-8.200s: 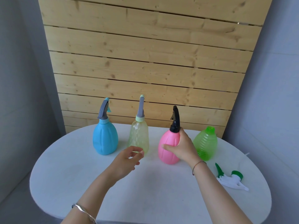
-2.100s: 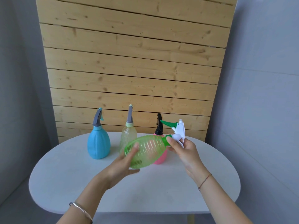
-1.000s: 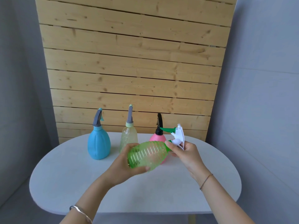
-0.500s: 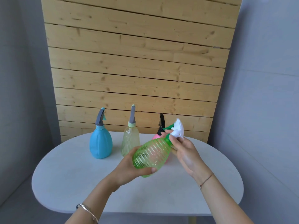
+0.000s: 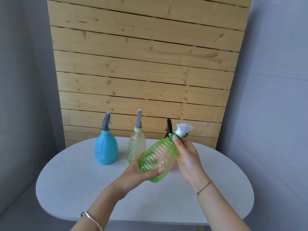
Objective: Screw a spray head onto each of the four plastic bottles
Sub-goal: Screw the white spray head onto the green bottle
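Note:
I hold a ribbed green bottle (image 5: 159,160) tilted above the table, neck up and to the right. My left hand (image 5: 139,175) grips its lower body from below. My right hand (image 5: 187,155) pinches the green collar of the white spray head (image 5: 183,129) sitting on the bottle's neck. Behind stand a blue bottle (image 5: 106,150) and a pale yellow bottle (image 5: 136,147), each with a grey spray head. A pink bottle (image 5: 173,165) with a black spray head (image 5: 168,127) is mostly hidden behind the green one.
A white oval table (image 5: 83,185) carries the bottles along its far side. A wooden slat panel (image 5: 146,64) rises right behind it, with grey walls on both sides.
The green bottle has tipped more upright and moved slightly right. The white spray head has turned on the neck under my right fingers, its green trigger now facing away.

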`<state>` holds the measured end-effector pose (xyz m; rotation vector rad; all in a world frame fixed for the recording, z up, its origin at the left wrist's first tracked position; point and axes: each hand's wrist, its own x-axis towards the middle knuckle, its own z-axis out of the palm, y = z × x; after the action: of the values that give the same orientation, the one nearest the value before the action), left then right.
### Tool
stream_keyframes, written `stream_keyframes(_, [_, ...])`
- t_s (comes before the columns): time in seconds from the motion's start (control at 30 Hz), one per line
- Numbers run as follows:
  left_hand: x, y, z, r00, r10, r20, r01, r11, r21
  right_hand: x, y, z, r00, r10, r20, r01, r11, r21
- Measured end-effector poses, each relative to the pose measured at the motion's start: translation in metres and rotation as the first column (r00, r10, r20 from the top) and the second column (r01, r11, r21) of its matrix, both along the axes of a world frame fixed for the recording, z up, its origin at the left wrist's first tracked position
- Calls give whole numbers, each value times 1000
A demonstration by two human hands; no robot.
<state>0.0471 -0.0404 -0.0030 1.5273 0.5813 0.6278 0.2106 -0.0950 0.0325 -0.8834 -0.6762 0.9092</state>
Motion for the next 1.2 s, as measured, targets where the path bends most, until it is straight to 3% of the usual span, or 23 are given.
stream_keyframes(0.2, [1, 1, 2, 997, -39, 60, 42, 997, -60, -9, 0, 10, 974, 223, -46, -222, 975, 30])
stream_keyframes(0.37, [-1, 2, 1, 998, -45, 52, 47, 998, -46, -15, 1, 10, 990, 122, -72, -126, 991, -43])
stream_keyframes(0.53, [-3, 2, 4, 992, -74, 99, 84, 991, -102, -14, 2, 13, 965, 255, -67, -253, 967, 27])
stream_keyframes(0.7, [-3, 0, 5, 990, -97, 98, 108, 988, -113, -12, 2, 11, 984, 159, -84, -158, 987, 23])
stream_keyframes(0.83, [-3, 0, 8, 986, -117, 120, 134, 979, -152, -11, 1, 13, 974, 223, -32, -221, 974, 54])
stream_keyframes(1.03, [-1, -2, 8, 986, -113, 121, 134, 974, -182, -11, 2, 14, 967, 215, -140, -203, 974, 97])
stream_keyframes(1.2, [-1, -2, 12, 981, -164, 102, 184, 953, -240, -10, 1, 15, 962, 242, -125, -230, 968, 104])
